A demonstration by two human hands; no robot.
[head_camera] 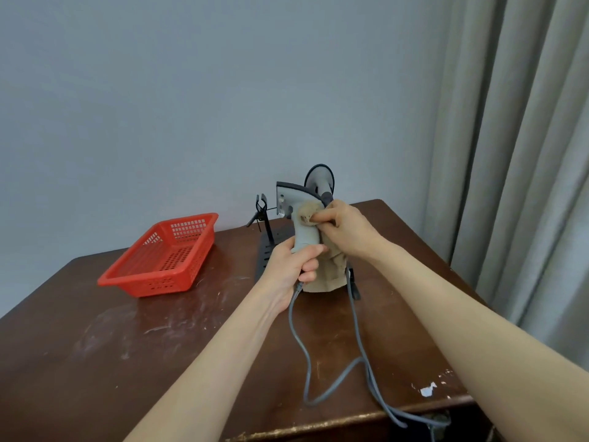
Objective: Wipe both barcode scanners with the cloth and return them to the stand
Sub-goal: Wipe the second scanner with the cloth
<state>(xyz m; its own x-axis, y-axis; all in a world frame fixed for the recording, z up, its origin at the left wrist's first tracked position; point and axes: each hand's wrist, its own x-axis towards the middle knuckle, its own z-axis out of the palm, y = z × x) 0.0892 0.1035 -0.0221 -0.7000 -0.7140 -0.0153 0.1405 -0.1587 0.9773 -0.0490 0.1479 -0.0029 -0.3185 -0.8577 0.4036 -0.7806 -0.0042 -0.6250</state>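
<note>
Head view, one frame. No brand, label or legible writing on any item; the small marks on the side of the scanner head are too small to read.

Item 1: grey barcode scanner [294, 207], held upright above the wooden table [95, 346], in front of the stand. Light grey body, dark trim along the top edge of the head, head pointing left. Grey cable [298, 339] leaves the base of the handle, loops over the table top and runs off the near right edge.

Item 2: left hand [291, 269], fingers wrapped tight around the lower handle of the grey scanner, thumb lying across its front.

Item 3: right hand [345, 229], fingers pinched together on a tan cloth [328, 272]. The bunched cloth is pressed against the scanner where the head meets the handle; the rest hangs down behind the left hand's fingers.

Item 4: second scanner [320, 180], dark-rimmed, only partly visible behind the grey one, seated at the right of the stand.

Item 5: black stand [266, 250], flat slotted base on the table with an upright; its left holder [261, 207] is unoccupied.

Item 6: red perforated basket [159, 260], on the table to the left, well apart from the stand.

Background: plain grey wall, grey curtain [526, 154] at right.
</note>
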